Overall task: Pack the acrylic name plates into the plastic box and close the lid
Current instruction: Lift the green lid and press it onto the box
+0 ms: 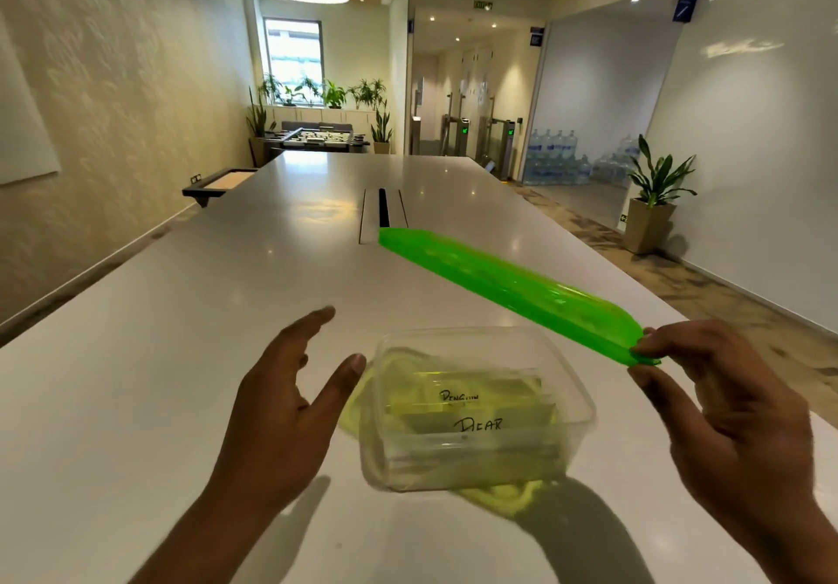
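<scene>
Nearby, only the long white glossy table surrounds the clear rectangular plastic box, nothing blocking it. Just beside its left wall, the left hand hovers with fingers spread. The right hand pinches the translucent green lid above the box's far right. Inside, clear acrylic name plates read "BEAR"; another's writing is unclear.

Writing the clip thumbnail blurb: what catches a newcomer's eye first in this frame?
The bright green lid, pinched at its near end by the right hand and held up over the white table, slanting away. Next, the clear plastic box in front of the person, lid off, with handwritten name plates standing inside. The left hand hovers open beside the box's left wall, not touching it.
</scene>
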Motion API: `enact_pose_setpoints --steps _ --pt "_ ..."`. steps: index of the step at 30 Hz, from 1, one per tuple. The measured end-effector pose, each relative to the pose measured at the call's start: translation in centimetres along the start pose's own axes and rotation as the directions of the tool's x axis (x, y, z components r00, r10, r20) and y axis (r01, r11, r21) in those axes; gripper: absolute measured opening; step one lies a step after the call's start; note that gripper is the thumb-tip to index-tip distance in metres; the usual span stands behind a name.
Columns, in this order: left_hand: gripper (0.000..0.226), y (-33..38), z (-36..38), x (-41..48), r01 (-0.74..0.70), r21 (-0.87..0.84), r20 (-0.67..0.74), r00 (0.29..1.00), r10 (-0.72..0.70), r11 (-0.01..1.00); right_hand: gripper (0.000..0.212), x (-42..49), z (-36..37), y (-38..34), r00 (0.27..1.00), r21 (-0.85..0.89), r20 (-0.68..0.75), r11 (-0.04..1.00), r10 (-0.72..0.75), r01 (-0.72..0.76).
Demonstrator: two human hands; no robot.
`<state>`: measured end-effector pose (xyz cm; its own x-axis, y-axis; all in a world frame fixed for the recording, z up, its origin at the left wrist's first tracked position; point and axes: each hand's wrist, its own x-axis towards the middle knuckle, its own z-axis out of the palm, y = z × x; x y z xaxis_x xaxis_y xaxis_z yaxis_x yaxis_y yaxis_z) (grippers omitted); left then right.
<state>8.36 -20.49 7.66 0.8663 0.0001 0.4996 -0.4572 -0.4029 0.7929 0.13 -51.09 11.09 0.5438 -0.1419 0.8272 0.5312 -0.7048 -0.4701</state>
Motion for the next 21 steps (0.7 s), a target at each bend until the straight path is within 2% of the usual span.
enact_pose_setpoints --steps 3,6,7,9,11,13,15,17,21 --pt "0.071 0.5 -1.1 1.6 -0.058 -0.059 -0.035 0.998 0.056 0.997 0.01 1.2 0.2 -0.5 0.996 0.344 0.025 0.934 0.09 -0.094" --pt "0.08 0.8 -2.1 2.8 -0.126 -0.168 -0.049 0.992 0.119 0.978 0.027 2.6 0.2 -0.7 0.981 0.565 0.109 0.802 0.158 -0.192" --pt "0.075 1.0 -2.3 3.0 -0.143 -0.199 -0.034 0.99 0.139 0.97 0.031 3.0 0.2 -0.9 0.975 0.628 0.141 0.745 0.173 -0.224" --pt "0.046 1.6 -2.5 3.0 -0.186 -0.212 0.007 0.981 0.192 0.959 0.033 3.6 0.2 -0.9 0.964 0.717 0.194 0.645 0.18 -0.265" --pt "0.02 2.1 -2.4 2.5 -0.222 -0.16 -0.021 0.975 0.221 0.962 0.034 4.1 0.4 -1.0 0.955 0.733 0.213 0.612 0.207 -0.296" --pt "0.012 2.6 -2.1 1.8 -0.239 -0.094 -0.099 0.968 0.23 0.967 0.039 4.5 0.7 -0.7 0.941 0.721 0.188 0.61 0.283 -0.327" --pt "0.009 3.0 -1.3 1.1 -0.189 -0.148 -0.18 0.97 0.161 0.971 0.044 4.7 1.0 -0.6 0.916 0.681 0.136 0.636 0.376 -0.362" --pt "0.013 3.2 -0.1 0.7 -0.073 -0.306 -0.244 0.97 -0.004 0.949 0.04 4.6 1.6 -0.2 0.891 0.637 0.097 0.66 0.444 -0.398" --pt "0.024 2.5 3.0 -0.1 0.116 -0.464 -0.278 0.922 -0.269 0.878 0.039 3.0 3.4 0.3 0.84 0.593 0.105 0.645 0.533 -0.483"
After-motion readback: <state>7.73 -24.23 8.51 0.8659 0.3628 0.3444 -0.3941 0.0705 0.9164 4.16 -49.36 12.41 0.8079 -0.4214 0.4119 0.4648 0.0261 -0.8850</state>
